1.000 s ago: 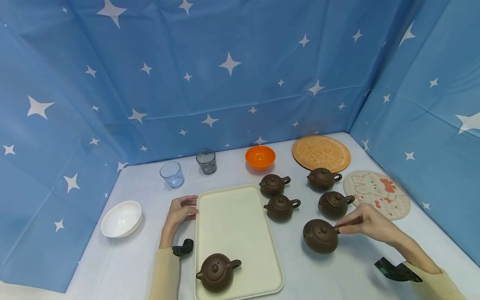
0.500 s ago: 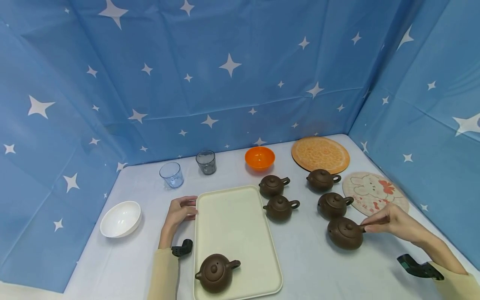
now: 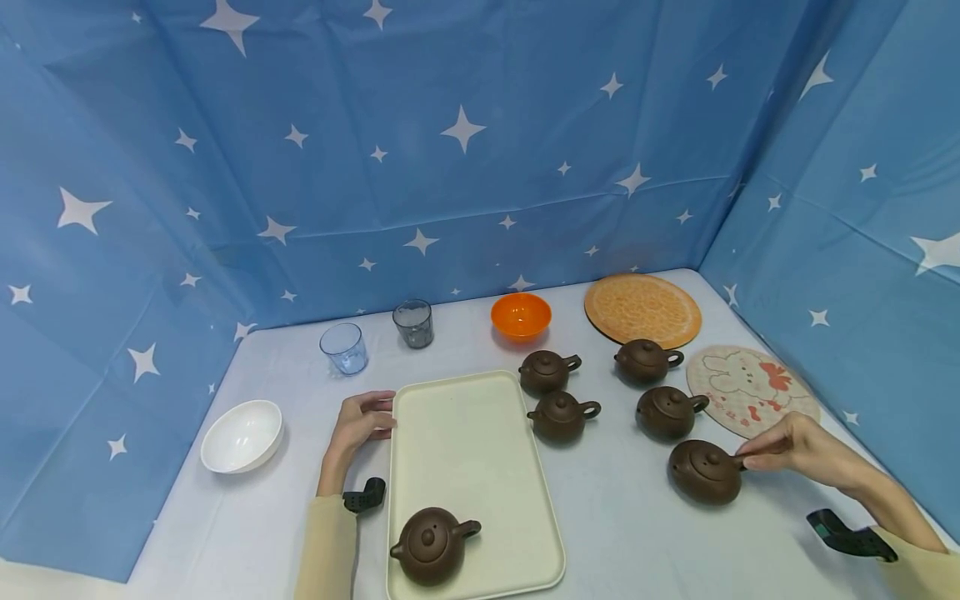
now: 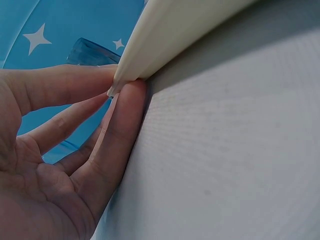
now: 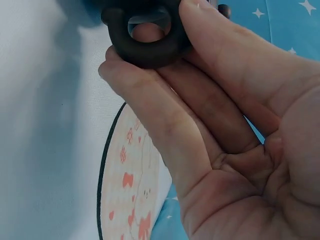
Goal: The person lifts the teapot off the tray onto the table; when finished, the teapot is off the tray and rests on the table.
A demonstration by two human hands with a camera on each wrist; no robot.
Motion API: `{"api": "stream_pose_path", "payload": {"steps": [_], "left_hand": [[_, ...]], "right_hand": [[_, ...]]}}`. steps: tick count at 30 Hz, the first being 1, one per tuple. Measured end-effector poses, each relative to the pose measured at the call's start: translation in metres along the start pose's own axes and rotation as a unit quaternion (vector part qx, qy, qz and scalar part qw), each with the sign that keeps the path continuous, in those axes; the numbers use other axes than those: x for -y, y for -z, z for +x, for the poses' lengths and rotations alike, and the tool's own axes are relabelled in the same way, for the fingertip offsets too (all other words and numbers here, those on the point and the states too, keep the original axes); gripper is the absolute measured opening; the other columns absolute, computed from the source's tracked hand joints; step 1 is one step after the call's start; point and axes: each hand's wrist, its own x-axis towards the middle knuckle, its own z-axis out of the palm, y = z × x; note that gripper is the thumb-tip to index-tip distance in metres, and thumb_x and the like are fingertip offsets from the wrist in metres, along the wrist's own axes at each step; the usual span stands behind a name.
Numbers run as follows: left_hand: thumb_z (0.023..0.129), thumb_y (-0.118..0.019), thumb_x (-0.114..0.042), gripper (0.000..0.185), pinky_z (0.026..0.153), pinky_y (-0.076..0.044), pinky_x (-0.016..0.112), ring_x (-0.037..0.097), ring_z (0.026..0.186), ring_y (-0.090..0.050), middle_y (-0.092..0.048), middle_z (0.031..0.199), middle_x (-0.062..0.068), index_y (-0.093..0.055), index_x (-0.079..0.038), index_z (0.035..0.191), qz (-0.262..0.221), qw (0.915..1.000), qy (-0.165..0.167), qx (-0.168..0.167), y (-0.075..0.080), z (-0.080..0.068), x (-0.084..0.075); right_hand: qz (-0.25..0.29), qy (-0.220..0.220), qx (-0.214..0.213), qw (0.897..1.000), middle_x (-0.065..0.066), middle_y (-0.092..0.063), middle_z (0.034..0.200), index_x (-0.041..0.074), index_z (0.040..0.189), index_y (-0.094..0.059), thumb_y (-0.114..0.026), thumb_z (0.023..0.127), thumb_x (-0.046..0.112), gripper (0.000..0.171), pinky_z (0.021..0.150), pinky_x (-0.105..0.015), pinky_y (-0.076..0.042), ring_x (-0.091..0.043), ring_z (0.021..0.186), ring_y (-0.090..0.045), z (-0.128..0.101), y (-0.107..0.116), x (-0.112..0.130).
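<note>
My right hand [image 3: 813, 454] pinches the loop handle [image 5: 145, 57] of a dark brown teapot [image 3: 703, 473] at the right of the table. Whether its base touches the cloth I cannot tell. On the left, my left hand [image 3: 362, 427] grips the long left rim of a cream tray [image 3: 465, 450]; in the left wrist view the thumb and fingers [image 4: 127, 117] close on the rim from both sides. Another brown teapot [image 3: 431, 546] sits on the tray's near left corner. Two teapots [image 3: 560, 417] stand just off the tray's right side, and two more teapots [image 3: 666, 412] farther right.
Along the back are a blue glass [image 3: 345, 350], a grey glass [image 3: 414, 325], an orange bowl [image 3: 521, 318] and an orange round mat [image 3: 643, 308]. A rabbit-print mat [image 3: 750, 390] lies behind my right hand. A white bowl [image 3: 242, 437] stands at far left.
My right hand has carried the teapot to the right, away from the tray, below the other right-hand teapots. My left hand and the tray have stayed in place.
</note>
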Motion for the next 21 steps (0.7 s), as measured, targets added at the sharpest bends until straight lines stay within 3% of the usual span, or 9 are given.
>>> {"api": "stream_pose_path", "payload": {"steps": [21], "left_hand": [[0.074, -0.061, 0.013, 0.053, 0.065, -0.061, 0.033, 0.017, 0.073, -0.066, -0.060, 0.113, 0.027, -0.056, 0.008, 0.126, -0.006, 1.0000, -0.005, -0.003, -0.0013, -0.0014, -0.0008]], "right_hand": [[-0.005, -0.030, 0.018, 0.999, 0.004, -0.075, 0.090, -0.003, 0.097, -0.074, -0.066, 0.084, -0.003, 0.014, 0.063, -0.017, -0.054, -0.002, 0.082, -0.067, 0.0017, -0.0006, -0.0008]]}}
